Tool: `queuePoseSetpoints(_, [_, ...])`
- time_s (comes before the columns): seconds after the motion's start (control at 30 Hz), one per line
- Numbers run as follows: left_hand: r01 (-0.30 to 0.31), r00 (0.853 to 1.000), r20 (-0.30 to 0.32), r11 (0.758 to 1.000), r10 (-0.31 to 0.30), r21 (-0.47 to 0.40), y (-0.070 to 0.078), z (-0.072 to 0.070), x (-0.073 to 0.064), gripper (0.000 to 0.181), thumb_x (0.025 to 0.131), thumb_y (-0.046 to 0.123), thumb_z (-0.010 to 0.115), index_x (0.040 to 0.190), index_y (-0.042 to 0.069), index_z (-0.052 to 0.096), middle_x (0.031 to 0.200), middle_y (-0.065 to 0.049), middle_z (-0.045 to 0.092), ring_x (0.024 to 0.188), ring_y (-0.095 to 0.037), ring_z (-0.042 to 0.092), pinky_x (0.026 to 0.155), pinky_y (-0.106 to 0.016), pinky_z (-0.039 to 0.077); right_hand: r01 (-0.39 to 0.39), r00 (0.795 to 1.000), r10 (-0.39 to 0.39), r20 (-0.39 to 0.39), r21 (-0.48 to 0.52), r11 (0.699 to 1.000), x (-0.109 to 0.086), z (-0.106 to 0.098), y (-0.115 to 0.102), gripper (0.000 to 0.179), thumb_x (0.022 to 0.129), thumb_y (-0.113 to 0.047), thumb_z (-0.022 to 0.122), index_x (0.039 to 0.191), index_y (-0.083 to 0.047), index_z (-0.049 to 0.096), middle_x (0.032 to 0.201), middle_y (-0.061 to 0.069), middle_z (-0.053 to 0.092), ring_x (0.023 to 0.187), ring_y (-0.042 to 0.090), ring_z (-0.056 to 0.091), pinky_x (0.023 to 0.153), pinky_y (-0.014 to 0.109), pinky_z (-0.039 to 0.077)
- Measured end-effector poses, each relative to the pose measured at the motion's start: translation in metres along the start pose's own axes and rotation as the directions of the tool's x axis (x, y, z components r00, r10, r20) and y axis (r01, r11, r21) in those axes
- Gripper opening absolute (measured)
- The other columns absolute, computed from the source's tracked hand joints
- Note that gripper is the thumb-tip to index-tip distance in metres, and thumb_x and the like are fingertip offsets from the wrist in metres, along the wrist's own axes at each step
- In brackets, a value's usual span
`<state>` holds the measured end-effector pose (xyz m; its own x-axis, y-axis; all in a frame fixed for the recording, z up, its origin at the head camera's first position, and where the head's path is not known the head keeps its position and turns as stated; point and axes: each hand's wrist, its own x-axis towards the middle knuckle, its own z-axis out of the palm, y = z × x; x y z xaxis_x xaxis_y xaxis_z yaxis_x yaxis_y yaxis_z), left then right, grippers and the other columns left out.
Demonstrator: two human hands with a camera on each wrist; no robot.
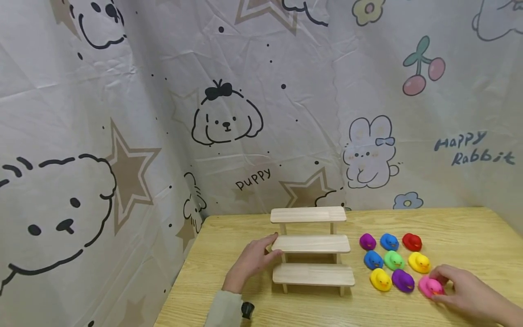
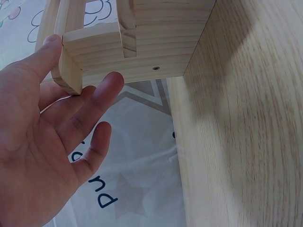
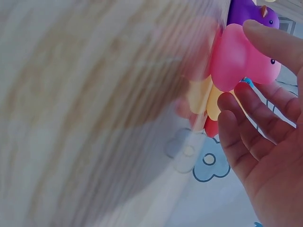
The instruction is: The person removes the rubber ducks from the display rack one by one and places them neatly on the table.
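Note:
A small three-tier wooden shelf stand (image 1: pixel 311 244) stands on the table. My left hand (image 1: pixel 254 260) holds the left end of its middle step. In the left wrist view the thumb of that hand (image 2: pixel 52 123) lies on one side of the board end and fingers are on the other. At the front right of the duck group, my right hand (image 1: pixel 463 290) holds a pink rubber duck (image 1: pixel 430 287) between thumb and fingers. The right wrist view shows the pink duck (image 3: pixel 236 59) low at the tabletop, beside a purple duck (image 3: pixel 244 12).
Several other rubber ducks sit in rows right of the stand, among them a green duck (image 1: pixel 394 260), a red duck (image 1: pixel 411 242) and a yellow duck (image 1: pixel 381 279). A printed curtain (image 1: pixel 261 109) hangs behind the wooden table (image 1: pixel 229 231) and along its left side.

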<state>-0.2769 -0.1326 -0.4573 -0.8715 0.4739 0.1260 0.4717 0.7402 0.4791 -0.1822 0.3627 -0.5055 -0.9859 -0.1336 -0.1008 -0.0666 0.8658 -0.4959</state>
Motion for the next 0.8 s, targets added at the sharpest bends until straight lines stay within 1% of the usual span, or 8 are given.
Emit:
queuePoseSetpoints(0.1, [0.006,1.000,0.003,1.000,-0.006,0.001,0.0005,0.0001,0.0000,0.062,0.094,0.046,0.051,0.143,0.010,0.042,0.141,-0.003,0.047,0.088,-0.013,0.062,0.081,-0.032,0.052,-0.001,1.000,0.001,0.007,-0.002,1.000,0.0006,0.0001,-0.0005,0.041,0.070,-0.029,0.083,0.098,-0.009,0.061,0.089,-0.002,0.060,0.083,0.017,0.053,0.070,0.034,0.050])
queuePoseSetpoints(0.27, [0.008,1.000,0.011,1.000,-0.008,-0.005,0.0026,0.0000,0.0002,0.061,0.095,0.045,0.052,0.144,0.011,0.041,0.142,-0.003,0.046,0.090,-0.013,0.063,0.083,-0.031,0.051,-0.006,1.000,0.006,0.013,-0.001,1.000,0.0008,0.0000,-0.0013,0.043,0.068,-0.026,0.084,0.099,-0.007,0.061,0.089,-0.002,0.059,0.083,0.017,0.053,0.072,0.037,0.050])
queuePoseSetpoints(0.5, [0.006,1.000,0.012,1.000,-0.006,-0.012,0.0036,0.0001,0.0001,0.061,0.095,0.044,0.053,0.144,0.009,0.042,0.142,-0.004,0.046,0.088,-0.012,0.063,0.081,-0.030,0.052,0.005,1.000,-0.006,-0.003,-0.052,0.999,0.0018,0.0001,-0.0001,0.044,0.067,-0.027,0.085,0.097,-0.008,0.060,0.087,-0.002,0.058,0.081,0.016,0.051,0.069,0.032,0.050])
queuePoseSetpoints(0.8, [-0.011,1.000,0.010,1.000,0.011,0.012,0.0012,0.0035,0.0015,0.061,0.096,0.043,0.052,0.144,0.008,0.040,0.143,-0.006,0.045,0.092,-0.013,0.063,0.084,-0.030,0.051,-0.019,1.000,0.019,0.000,-0.050,0.999,0.0020,0.0016,-0.0017,0.050,0.067,-0.031,0.085,0.101,-0.004,0.060,0.090,-0.001,0.058,0.083,0.018,0.053,0.073,0.039,0.051])
